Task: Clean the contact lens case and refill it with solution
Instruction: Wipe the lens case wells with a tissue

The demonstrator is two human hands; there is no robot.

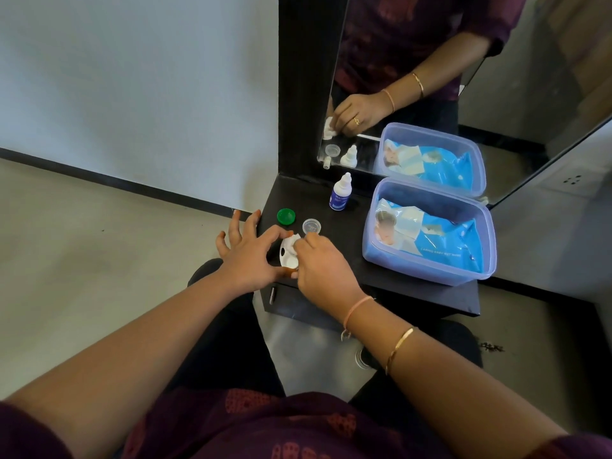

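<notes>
left hand (246,256) steadies lens case (287,255); right hand (323,266) grip pinching white wipe (293,240).

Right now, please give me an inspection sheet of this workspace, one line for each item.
Surface: dark shelf below a mirror.
Job's things: white lens case held at the front edge; green cap and clear cap off, lying apart; solution bottle upright, capped.
Clutter: plastic tub holding a blue wipes pack.
Hands: left hand steadies the case; right hand presses a white wipe into it.
Cables: nothing seen.
Surroundings: wall socket, pale floor.
</notes>
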